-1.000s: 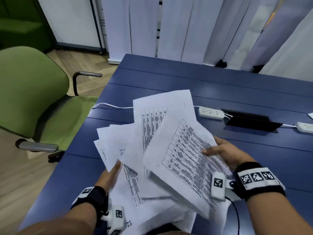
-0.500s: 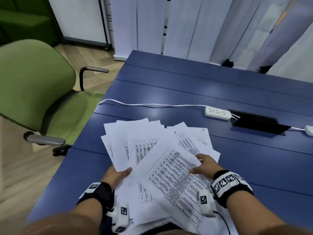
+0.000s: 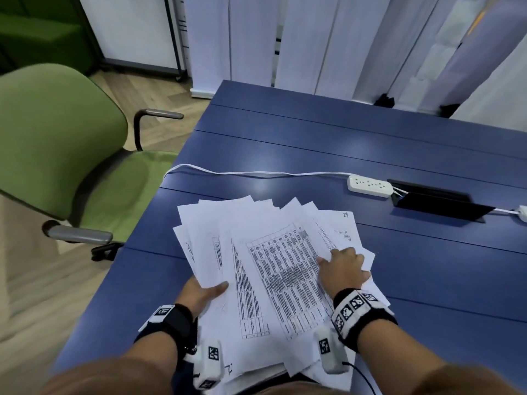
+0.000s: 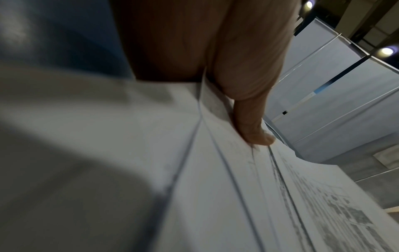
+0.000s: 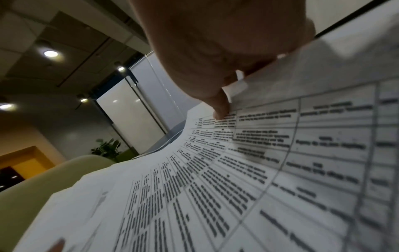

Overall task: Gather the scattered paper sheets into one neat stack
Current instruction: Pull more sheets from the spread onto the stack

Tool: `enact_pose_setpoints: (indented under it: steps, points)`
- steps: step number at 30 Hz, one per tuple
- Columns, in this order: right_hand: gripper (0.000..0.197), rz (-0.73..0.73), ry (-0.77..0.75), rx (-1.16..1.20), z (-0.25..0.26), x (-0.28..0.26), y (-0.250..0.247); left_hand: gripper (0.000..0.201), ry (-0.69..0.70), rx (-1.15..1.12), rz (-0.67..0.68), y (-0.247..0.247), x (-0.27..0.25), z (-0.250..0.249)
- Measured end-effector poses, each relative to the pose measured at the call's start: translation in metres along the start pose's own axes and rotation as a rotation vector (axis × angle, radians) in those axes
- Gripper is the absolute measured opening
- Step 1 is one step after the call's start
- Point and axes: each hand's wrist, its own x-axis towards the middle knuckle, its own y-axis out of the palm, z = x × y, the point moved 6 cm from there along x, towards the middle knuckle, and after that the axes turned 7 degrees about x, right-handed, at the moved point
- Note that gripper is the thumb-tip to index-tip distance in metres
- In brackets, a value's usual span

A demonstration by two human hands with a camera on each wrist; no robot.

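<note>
The fanned pile of white printed paper sheets is lying on the near corner of the dark blue slatted table, corners splayed in several directions. The left hand is gripping the pile's left edge, thumb on top and fingers seemingly underneath, though the left wrist view is too blurred to be sure of the fingers. The right hand is pinching the right edge of the top sheets, thumb pressing on the printed table.

To square the pile well, both hands should be drawing the edges inward together, then lifting the bundle loosely and tapping one long edge and one short edge on the table so the sheets slide into line. Gripping too tightly will likely lock the fan in place or crease the corners.

A white power strip with its white cable is lying beyond the sheets, beside a black cable hatch. A green upholstered armchair is standing to the left, with white vertical blinds behind the table.
</note>
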Motion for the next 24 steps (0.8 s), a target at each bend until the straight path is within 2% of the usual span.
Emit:
enact_pose_setpoints:
  steps: [2,3,4,7,10,12,14,16,18,19,22,24]
  points:
    - [0.043,0.095,0.04,0.1,0.006,-0.005,0.016,0.058,-0.001,-0.031,0.006,0.002,-0.002,-0.001]
    - [0.045,0.172,0.097,0.225,0.005,-0.006,0.028,0.059,0.009,-0.042,0.009,0.002,-0.002,-0.002]
    - [0.047,0.246,0.15,0.353,0.004,-0.009,0.038,0.066,0.029,-0.046,0.017,0.003,-0.002,-0.003]
    - [0.054,0.391,0.194,0.631,0.005,-0.017,0.053,0.111,0.081,-0.051,0.041,0.002,-0.003,-0.007]
    - [0.045,0.508,0.18,0.792,0.014,-0.023,0.054,0.119,0.087,-0.053,0.048,0.0,-0.003,-0.006]
    - [0.056,0.466,0.127,0.736,0.014,-0.013,0.046,0.117,0.081,-0.03,0.04,-0.001,-0.002,-0.005]
    - [0.06,0.368,0.034,0.54,0.01,0.002,0.024,0.112,0.085,-0.039,0.04,0.0,-0.002,-0.005]
    - [0.043,0.35,-0.07,0.385,0.002,0.017,0.007,0.092,0.068,-0.044,0.044,0.001,-0.002,-0.005]
    - [0.027,0.418,-0.15,0.298,-0.008,0.022,0.002,0.062,0.048,-0.046,0.045,0.003,-0.002,-0.004]
    - [0.026,0.456,-0.181,0.274,-0.012,0.021,0.004,0.058,0.046,-0.039,0.038,0.003,-0.002,-0.004]
    - [0.029,0.526,-0.274,0.291,-0.007,0.009,0.011,0.061,0.025,-0.005,0.019,0.001,0.0,-0.002]
    - [0.024,0.541,-0.299,0.289,-0.001,0.005,0.017,0.065,0.008,0.014,-0.004,-0.001,0.003,0.001]
